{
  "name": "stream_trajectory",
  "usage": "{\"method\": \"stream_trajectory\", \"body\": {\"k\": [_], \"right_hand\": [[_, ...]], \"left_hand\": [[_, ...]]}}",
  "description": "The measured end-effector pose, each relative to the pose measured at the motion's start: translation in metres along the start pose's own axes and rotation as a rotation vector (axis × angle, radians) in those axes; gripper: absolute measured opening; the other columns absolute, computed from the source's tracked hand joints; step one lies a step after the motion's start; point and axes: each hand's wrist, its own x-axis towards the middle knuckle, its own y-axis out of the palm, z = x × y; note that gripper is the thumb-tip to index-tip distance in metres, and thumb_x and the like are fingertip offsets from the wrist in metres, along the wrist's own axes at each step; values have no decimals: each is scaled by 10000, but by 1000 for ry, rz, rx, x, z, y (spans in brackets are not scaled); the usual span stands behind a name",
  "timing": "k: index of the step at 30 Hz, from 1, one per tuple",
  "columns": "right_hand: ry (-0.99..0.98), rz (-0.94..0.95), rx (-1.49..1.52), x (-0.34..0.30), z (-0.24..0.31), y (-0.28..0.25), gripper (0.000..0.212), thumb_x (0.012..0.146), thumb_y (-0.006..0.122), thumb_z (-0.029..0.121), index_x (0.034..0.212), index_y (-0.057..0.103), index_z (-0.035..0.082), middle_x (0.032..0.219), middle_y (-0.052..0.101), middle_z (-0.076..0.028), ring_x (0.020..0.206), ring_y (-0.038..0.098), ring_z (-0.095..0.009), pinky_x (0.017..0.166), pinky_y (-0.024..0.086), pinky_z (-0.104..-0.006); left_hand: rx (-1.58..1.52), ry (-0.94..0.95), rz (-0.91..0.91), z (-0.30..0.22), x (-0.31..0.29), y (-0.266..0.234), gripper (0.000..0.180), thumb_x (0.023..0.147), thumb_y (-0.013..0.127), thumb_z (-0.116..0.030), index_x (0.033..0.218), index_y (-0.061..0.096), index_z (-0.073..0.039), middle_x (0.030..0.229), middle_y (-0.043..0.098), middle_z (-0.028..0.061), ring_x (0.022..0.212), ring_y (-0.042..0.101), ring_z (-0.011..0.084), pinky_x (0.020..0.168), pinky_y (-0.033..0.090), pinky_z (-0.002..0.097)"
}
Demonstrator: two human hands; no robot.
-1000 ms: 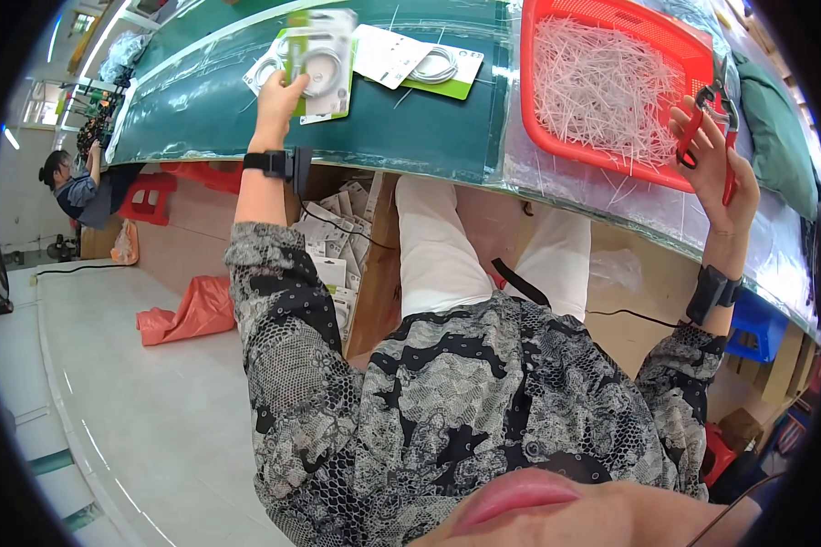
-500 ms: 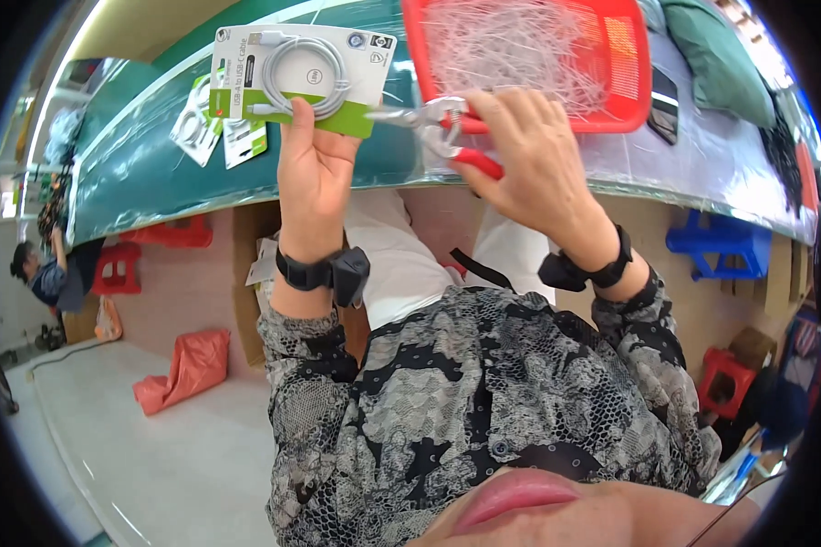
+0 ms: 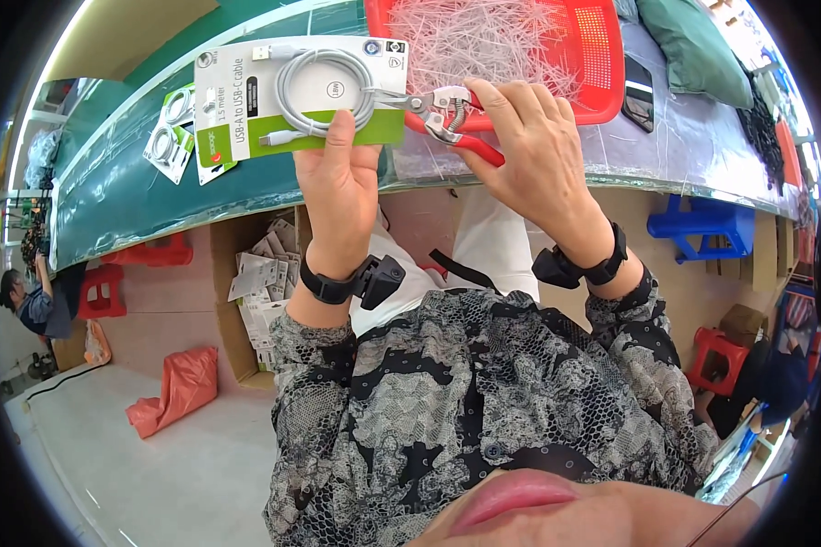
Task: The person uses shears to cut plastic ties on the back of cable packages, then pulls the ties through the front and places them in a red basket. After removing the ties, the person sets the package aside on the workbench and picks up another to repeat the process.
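My left hand (image 3: 341, 190) holds up a flat retail card (image 3: 292, 100), white with a green strip, carrying a coiled grey cable. My right hand (image 3: 529, 155) grips red-handled cutters (image 3: 447, 114), whose metal tip points left and touches the cable at the card's right edge. Both hands hover just in front of the green table's edge (image 3: 155, 219). A dark band sits on each wrist.
A red mesh basket (image 3: 602, 64) full of thin clear plastic strips stands on the table behind my right hand. More cable cards (image 3: 175, 137) lie at the left. A black phone (image 3: 640, 91), a box of cards (image 3: 260, 283) under the table, a blue stool (image 3: 698, 232). Another person (image 3: 29, 305) sits far left.
My left hand picked a cable card off the table and brought it up close. My right hand came from the far right with the cutters to meet the card's right edge.
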Motion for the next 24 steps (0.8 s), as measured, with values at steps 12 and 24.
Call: {"method": "stream_trajectory", "body": {"k": [12, 24], "right_hand": [[-9, 22, -82, 0, 0, -3, 697, 682, 788, 221, 1318, 532, 98, 1000, 562, -51, 937, 542, -233, 800, 407, -362], [-291, -18, -443, 10, -14, -7, 573, 754, 664, 164, 1310, 543, 90, 899, 527, -3, 848, 518, -153, 727, 354, -315]], "left_hand": [[99, 88, 46, 6, -4, -10, 290, 985, 491, -50, 1267, 487, 21, 1246, 574, 130, 1130, 596, 228, 970, 509, 387], [123, -26, -18, 25, -17, -11, 286, 979, 477, -13, 1264, 490, 14, 1233, 574, 122, 1125, 590, 216, 971, 512, 384]]}}
